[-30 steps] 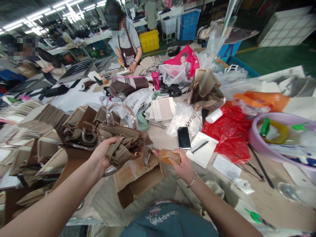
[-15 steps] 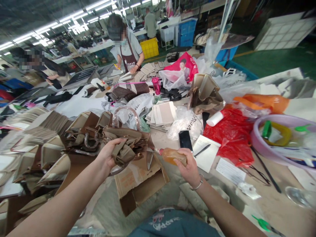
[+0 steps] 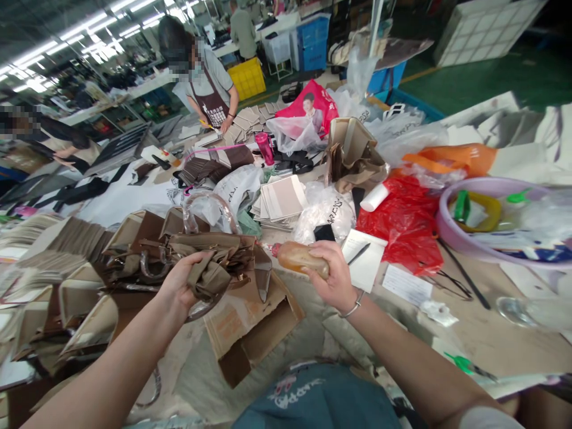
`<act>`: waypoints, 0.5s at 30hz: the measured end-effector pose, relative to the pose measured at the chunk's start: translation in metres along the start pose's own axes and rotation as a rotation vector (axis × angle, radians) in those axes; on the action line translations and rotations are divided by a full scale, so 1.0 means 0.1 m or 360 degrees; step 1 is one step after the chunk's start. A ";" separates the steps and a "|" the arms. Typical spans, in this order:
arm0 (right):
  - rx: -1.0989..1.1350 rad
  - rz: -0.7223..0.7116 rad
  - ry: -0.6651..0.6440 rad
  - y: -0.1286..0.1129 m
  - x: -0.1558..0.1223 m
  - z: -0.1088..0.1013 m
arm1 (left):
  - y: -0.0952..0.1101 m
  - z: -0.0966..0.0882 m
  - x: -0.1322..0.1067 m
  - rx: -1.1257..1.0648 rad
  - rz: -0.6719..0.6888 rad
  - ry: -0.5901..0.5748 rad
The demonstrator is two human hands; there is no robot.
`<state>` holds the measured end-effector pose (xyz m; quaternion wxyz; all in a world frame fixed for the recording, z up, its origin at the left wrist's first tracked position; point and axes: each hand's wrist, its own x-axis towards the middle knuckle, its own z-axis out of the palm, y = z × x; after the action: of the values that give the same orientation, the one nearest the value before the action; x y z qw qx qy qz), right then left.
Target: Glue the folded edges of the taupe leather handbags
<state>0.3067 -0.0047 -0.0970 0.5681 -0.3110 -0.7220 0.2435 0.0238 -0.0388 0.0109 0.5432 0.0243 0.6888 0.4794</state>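
Note:
My left hand (image 3: pixel 179 282) grips the bunched cloth of an olive-brown handbag (image 3: pixel 214 243), fingers closed round the folds. The bag lies on its side over an open cardboard box (image 3: pixel 243 319). In my right hand (image 3: pixel 334 275) is an amber squeeze bottle (image 3: pixel 297 256), held nearly level. Its reddish nozzle points left, at the bag's right edge; whether it touches cannot be made out. A black phone (image 3: pixel 324 232) lies partly hidden behind my right hand, beside a notepad (image 3: pixel 367 271) with a pen.
More unfinished bags (image 3: pixel 83 301) crowd the left, near stacked panels (image 3: pixel 74 238). A red plastic bag (image 3: pixel 402 226) and a lilac basin (image 3: pixel 442 220) stand right. Green-handled scissors (image 3: pixel 465 364) lie at the near right. Across the table a co-worker (image 3: pixel 210 89) handles panels.
The bottle has moved up and left, bringing its nozzle closer to the handbag's edge. My left hand keeps its hold on the cloth. The whole view has shifted a little.

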 end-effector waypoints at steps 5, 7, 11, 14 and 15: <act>-0.0093 -0.0111 -0.0151 0.08 -0.04 -0.01 | 0.02 -0.02 0.03 0.0036 -0.0019 0.0017; -0.0111 -0.0130 -0.0195 0.10 -0.07 -0.03 | 0.03 -0.01 0.04 0.0025 -0.0001 0.0004; -0.0107 -0.0200 -0.0185 0.12 -0.03 -0.07 | 0.04 0.04 0.07 0.0009 -0.0002 -0.0026; -0.0087 -0.0283 -0.0165 0.16 0.07 -0.09 | 0.04 0.07 0.10 -0.0008 0.0027 0.0011; -0.0082 -0.0308 -0.0166 0.18 0.10 -0.09 | 0.04 0.07 0.12 -0.0014 0.0036 0.0019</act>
<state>0.3175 0.0147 -0.1010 0.5423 -0.2413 -0.7833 0.1848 0.0227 -0.0252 0.0057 0.5337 0.0267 0.6897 0.4887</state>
